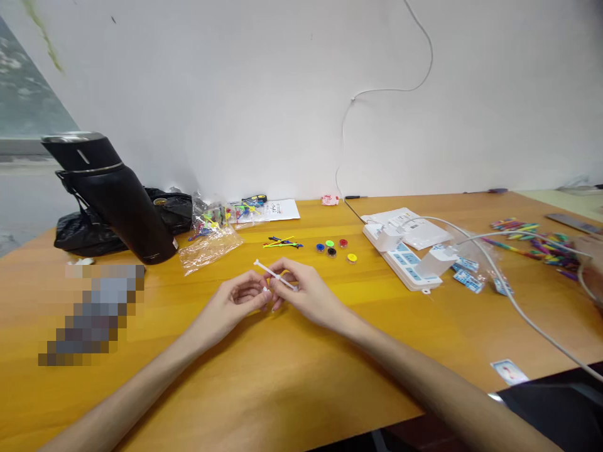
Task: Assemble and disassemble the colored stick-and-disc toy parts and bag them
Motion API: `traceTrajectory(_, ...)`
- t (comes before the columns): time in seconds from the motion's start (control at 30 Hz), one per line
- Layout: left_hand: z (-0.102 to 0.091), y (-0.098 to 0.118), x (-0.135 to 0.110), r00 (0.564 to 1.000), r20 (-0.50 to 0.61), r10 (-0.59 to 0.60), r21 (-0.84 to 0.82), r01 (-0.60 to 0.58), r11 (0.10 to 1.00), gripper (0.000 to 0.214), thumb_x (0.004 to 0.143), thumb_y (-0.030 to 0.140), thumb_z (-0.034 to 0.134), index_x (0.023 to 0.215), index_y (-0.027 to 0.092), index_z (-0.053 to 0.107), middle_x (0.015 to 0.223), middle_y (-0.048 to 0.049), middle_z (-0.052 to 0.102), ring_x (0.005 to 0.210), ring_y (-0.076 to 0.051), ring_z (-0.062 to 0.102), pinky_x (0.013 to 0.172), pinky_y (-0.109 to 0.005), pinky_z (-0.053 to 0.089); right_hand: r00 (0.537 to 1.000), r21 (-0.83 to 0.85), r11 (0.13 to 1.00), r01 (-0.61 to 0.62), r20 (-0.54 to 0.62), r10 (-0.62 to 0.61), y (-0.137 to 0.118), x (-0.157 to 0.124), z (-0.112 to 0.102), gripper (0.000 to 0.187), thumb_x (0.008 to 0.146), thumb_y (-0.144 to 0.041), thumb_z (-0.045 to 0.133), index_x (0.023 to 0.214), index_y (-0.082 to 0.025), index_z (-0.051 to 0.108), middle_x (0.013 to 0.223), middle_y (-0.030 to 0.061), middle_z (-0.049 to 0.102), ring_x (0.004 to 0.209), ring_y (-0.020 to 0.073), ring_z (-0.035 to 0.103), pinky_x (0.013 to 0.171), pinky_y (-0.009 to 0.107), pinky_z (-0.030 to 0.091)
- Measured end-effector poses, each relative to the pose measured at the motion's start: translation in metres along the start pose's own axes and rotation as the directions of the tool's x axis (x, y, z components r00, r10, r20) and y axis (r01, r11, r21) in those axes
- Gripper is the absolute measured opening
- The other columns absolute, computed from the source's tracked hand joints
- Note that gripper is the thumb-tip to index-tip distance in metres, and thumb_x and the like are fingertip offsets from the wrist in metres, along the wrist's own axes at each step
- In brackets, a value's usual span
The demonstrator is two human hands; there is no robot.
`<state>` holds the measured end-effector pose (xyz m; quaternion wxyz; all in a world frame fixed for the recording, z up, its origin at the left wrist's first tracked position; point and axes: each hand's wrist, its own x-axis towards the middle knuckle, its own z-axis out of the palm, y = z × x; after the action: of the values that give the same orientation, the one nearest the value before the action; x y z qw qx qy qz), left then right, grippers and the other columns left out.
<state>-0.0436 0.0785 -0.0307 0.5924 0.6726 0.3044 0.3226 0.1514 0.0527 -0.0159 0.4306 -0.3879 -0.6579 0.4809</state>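
My right hand (306,292) pinches a thin white plastic stick (264,267) with a small forked end, tilted up to the left. Close beside it, my left hand (239,297) is closed at the fingertips on a small whitish piece, too small to make out. Both hands meet just above the wooden table (264,389). Beyond them lie crossed coloured plastic sticks (282,242) in blue, yellow, red and green. To their right sit several small round discs, among them a yellow disc (352,258), a red disc (343,243) and a black disc (331,252).
A black bottle (117,201) stands at the left near a pixelated object (101,314). Behind are plastic bags of coloured parts (214,216). On the right are a white power strip (412,270), a loose cable (511,301), colourful pens (541,242) and another person's hand (591,260).
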Motion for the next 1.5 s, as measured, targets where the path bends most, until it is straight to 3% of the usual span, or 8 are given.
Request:
traceTrajectory(0.23, -0.01, -0.015, 0.004, 0.997, -0.075, -0.035, 0.069, 0.04, 0.997, 0.025, 0.089, 0.039, 0.072, 0.101, 0.02, 0.063, 0.104, -0.006, 0.069, 0.101, -0.02, 0.065, 0.095, -0.033, 0.048, 0.995, -0.299, 0.954, -0.016, -0.101, -0.015, 0.019, 0.009, -0.023, 0.026, 0.1, -0.035, 0.056, 0.113, -0.019, 0.072, 0.092, 0.0034, 0.073, 0.082, 0.0164, 0.065, 0.077, 0.028, 0.05)
traceTrajectory(0.47, -0.009, -0.021, 0.004, 0.997, -0.064, -0.048, 0.059, 0.052, 0.997, 0.023, 0.088, 0.038, 0.072, 0.097, 0.019, 0.062, 0.102, -0.0058, 0.069, 0.098, -0.019, 0.064, 0.093, -0.032, 0.048, 0.985, -0.371, 0.926, -0.069, -0.172, 0.005, 0.03, 0.034, -0.034, 0.024, 0.1, -0.023, 0.052, 0.111, -0.017, 0.073, 0.111, 0.0069, 0.075, 0.099, 0.0192, 0.067, 0.089, 0.03, 0.047)
traceTrajectory(0.57, -0.011, -0.027, 0.006, 0.996, -0.085, -0.022, 0.035, 0.025, 0.999, 0.022, 0.088, 0.037, 0.072, 0.093, 0.019, 0.06, 0.099, -0.005, 0.067, 0.095, -0.018, 0.062, 0.091, -0.03, 0.047, 0.98, -0.542, 0.837, -0.075, -0.194, -0.038, 0.032, 0.057, -0.04, 0.026, 0.101, -0.02, 0.051, 0.111, -0.015, 0.074, 0.109, 0.0095, 0.074, 0.097, 0.02, 0.066, 0.088, 0.03, 0.047)
traceTrajectory(0.77, -0.013, -0.032, 0.008, 0.997, -0.079, 0.013, 0.029, -0.01, 1.0, 0.023, 0.088, 0.037, 0.072, 0.091, 0.018, 0.06, 0.098, -0.0053, 0.065, 0.091, -0.016, 0.06, 0.086, -0.029, 0.047, 0.981, -0.855, 0.515, 0.059, -0.046, -0.188, 0.047, 0.102, -0.052, 0.025, 0.099, -0.012, 0.052, 0.111, -0.013, 0.074, 0.107, 0.0112, 0.069, 0.103, 0.0219, 0.061, 0.092, 0.031, 0.044)
traceTrajectory(0.97, -0.01, -0.031, 0.006, 0.992, -0.118, -0.035, -0.086, 0.025, 0.996, 0.03, 0.087, 0.037, 0.075, 0.101, 0.021, 0.054, 0.106, -0.0048, 0.067, 0.099, -0.019, 0.069, 0.092, -0.033, 0.05, 0.978, -0.88, 0.467, 0.091, -0.009, -0.208, 0.057, 0.11, -0.056, 0.024, 0.095, -0.01, 0.057, 0.112, -0.015, 0.073, 0.112, 0.0116, 0.067, 0.111, 0.0255, 0.056, 0.101, 0.038, 0.042)
traceTrajectory(1.1, -0.009, -0.029, 0.006, 0.986, -0.166, -0.034, -0.186, 0.003, 0.982, 0.034, 0.086, 0.04, 0.076, 0.096, 0.022, 0.05, 0.109, -0.0037, 0.067, 0.107, -0.022, 0.07, 0.1, -0.037, 0.049, 0.957, -0.837, 0.529, 0.14, -0.022, -0.289, 0.047, 0.088, -0.052, 0.027, 0.095, -0.011, 0.058, 0.118, -0.017, 0.069, 0.117, 0.0107, 0.063, 0.113, 0.025, 0.055, 0.103, 0.041, 0.043)
traceTrajectory(1.3, -0.007, -0.019, 0.005, 0.974, -0.197, -0.111, -0.28, 0.052, 0.958, 0.027, 0.086, 0.038, 0.077, 0.102, 0.021, 0.064, 0.108, -0.0035, 0.071, 0.11, -0.019, 0.067, 0.107, -0.033, 0.046, 0.95, -0.491, 0.818, 0.298, 0.068, -0.305, 0.014, 0.03, -0.026, 0.019, 0.103, -0.024, 0.054, 0.117, -0.023, 0.067, 0.117, 0.0058, 0.062, 0.102, 0.0158, 0.062, 0.095, 0.032, 0.051)
traceTrajectory(1.5, -0.009, -0.021, 0.005, 0.98, -0.125, -0.152, -0.519, 0.066, 0.852, 0.028, 0.089, 0.036, 0.076, 0.11, 0.02, 0.066, 0.107, -0.0048, 0.076, 0.104, -0.016, 0.07, 0.109, -0.033, 0.048, 0.952, -0.368, 0.878, 0.307, 0.122, -0.281, 0.007, 0.013, -0.013, 0.023, 0.098, -0.035, 0.064, 0.117, -0.022, 0.068, 0.114, 0.0055, 0.063, 0.093, 0.0149, 0.062, 0.088, 0.03, 0.054)
